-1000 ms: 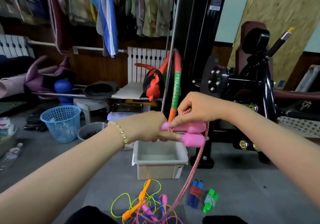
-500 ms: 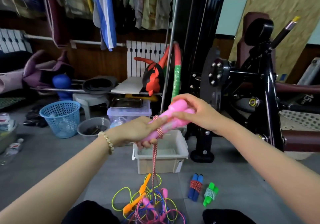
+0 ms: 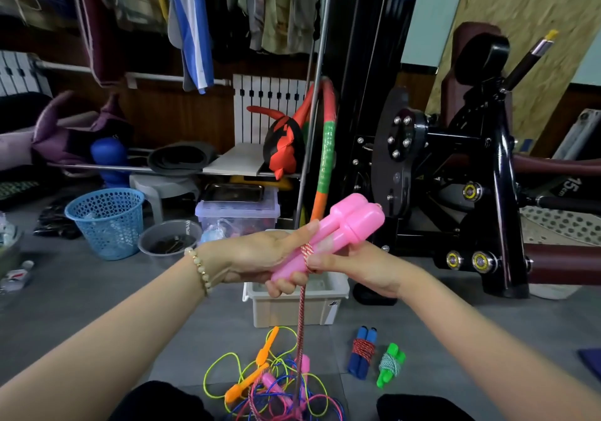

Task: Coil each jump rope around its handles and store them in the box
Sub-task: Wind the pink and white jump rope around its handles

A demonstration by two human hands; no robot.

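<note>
Left hand (image 3: 260,258) grip clasps paired pink handles (image 3: 344,223) over the box (image 3: 292,310); right hand (image 3: 361,269) grip pinches braided rope (image 3: 301,316) against them.

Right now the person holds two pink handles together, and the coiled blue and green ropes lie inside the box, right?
No: the head view shows the coiled blue rope and green rope on the floor beside the box, not inside it. The pink handles are held together.

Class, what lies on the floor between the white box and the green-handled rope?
The blue-handled rope, already coiled round its handles; the head view shows it.
</note>
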